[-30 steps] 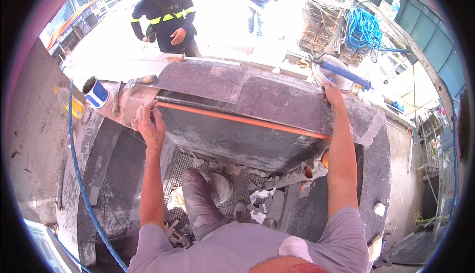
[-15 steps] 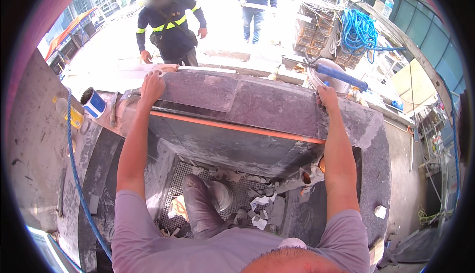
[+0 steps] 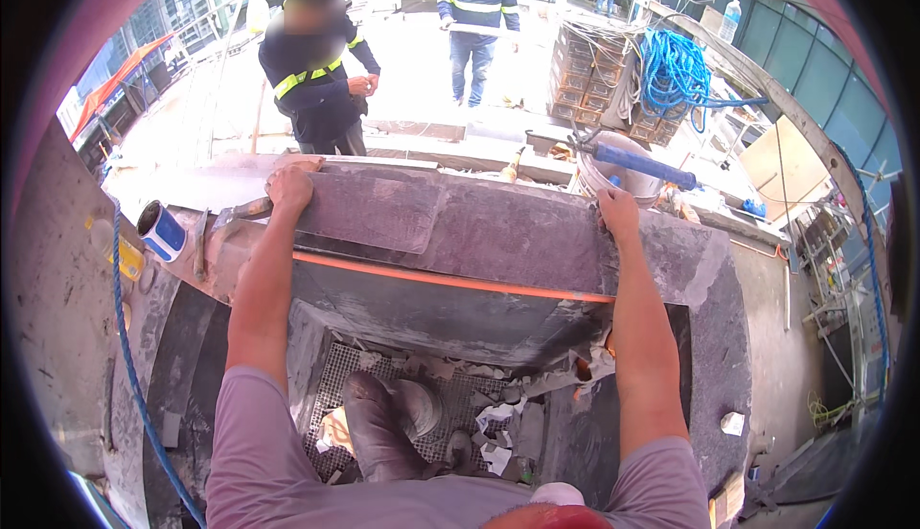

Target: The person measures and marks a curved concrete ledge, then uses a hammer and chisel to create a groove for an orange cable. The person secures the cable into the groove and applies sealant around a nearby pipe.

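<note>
My left hand (image 3: 290, 189) is closed over the far left edge of a dark stone slab (image 3: 369, 208), its fingertips mostly hidden behind the edge. At the other end, my right hand (image 3: 618, 213) grips the far right edge of the adjoining longer dark slab (image 3: 517, 237), fingers bent and partly out of sight. Both slabs lie along the top of a low wall, their surfaces dusty. An orange strip (image 3: 450, 280) runs below their near edge. Both my arms reach forward over a recess, where my leg (image 3: 379, 424) shows.
Rubble and torn scraps (image 3: 494, 433) litter the recess floor. A blue-and-white can (image 3: 161, 232) stands left; a blue caulking gun (image 3: 642, 163) rests across a white bucket (image 3: 589, 182). Blue rope (image 3: 676, 74) is piled on stacked crates (image 3: 585, 74). Two people (image 3: 316, 69) (image 3: 477, 21) stand beyond the wall.
The view has shifted slightly, while my hands keep their places on the slabs' edges. The nearer person beyond the wall has brought both hands together in front of the body.
</note>
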